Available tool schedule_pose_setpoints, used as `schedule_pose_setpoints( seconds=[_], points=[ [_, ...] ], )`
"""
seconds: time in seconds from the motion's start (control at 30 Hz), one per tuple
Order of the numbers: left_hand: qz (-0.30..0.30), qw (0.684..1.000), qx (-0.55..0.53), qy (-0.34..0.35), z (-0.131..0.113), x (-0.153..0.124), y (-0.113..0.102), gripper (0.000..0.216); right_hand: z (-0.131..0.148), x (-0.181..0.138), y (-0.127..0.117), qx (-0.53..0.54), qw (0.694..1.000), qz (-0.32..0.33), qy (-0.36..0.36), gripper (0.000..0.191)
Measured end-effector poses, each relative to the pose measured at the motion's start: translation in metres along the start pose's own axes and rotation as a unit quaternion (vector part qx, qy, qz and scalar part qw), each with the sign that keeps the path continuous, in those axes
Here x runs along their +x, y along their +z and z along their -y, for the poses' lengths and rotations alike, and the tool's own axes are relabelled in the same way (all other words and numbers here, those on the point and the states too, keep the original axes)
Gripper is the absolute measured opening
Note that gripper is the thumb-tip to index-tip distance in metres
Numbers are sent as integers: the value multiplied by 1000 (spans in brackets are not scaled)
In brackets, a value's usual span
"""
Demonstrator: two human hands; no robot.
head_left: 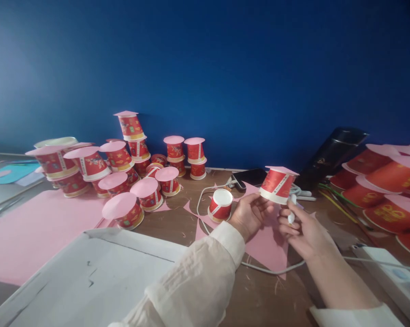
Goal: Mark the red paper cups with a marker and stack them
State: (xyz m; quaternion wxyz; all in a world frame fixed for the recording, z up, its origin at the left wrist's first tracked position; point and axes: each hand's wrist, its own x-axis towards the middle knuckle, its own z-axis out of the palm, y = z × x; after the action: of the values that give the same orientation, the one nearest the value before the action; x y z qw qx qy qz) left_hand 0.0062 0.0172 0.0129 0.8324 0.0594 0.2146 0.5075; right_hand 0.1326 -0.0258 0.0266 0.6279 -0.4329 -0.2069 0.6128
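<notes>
A red paper cup (pixel 275 185) is raised above the desk, bottom up, with a pink paper piece (pixel 282 170) on top. My left hand (pixel 252 214) supports it at the lower left rim, its fingers curled beneath. Close to the cup's lower right rim, my right hand (pixel 302 229) is closed around a small white tube (pixel 292 210) that points downward; its exact kind is unclear. Left of my left hand stands another upside-down red paper cup (pixel 221 206), its white bottom bare. Cut pink paper (pixel 268 247) lies under both hands.
Several cups topped with pink discs (pixel 119 206) stand stacked at left, more red cups (pixel 383 209) at right. A black bottle (pixel 334 156) leans near the blue wall. A white cable (pixel 276 272) crosses the desk beside a power strip (pixel 388 272). A white board (pixel 99 277) lies front left.
</notes>
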Motion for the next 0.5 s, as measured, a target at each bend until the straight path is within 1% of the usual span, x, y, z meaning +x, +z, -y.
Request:
schedule_pose_setpoints(
  seconds=[0.07,0.13,0.23,0.3,0.37,0.43,0.5],
  points=[
    [8,1000,11,-2,1,-2,0,15,0,0,0,10,1000,1,-2,46],
    [37,999,31,0,2,-5,2,18,-1,1,0,8,1000,-2,-15,46],
    [129,988,88,9,4,-11,3,16,-3,6,-3,-7,999,-13,-43,45],
    [173,976,131,-2,6,-12,1,24,-6,10,-6,-28,997,-27,-69,45],
    [175,972,154,-6,8,-11,0,31,-9,14,-10,-57,992,-48,-101,47],
    [149,976,156,14,8,-8,-2,31,-12,16,-15,-96,983,-71,-139,48],
    [114,981,153,35,8,-5,-2,27,-12,16,-19,-149,965,-99,-192,48]
  ],
)
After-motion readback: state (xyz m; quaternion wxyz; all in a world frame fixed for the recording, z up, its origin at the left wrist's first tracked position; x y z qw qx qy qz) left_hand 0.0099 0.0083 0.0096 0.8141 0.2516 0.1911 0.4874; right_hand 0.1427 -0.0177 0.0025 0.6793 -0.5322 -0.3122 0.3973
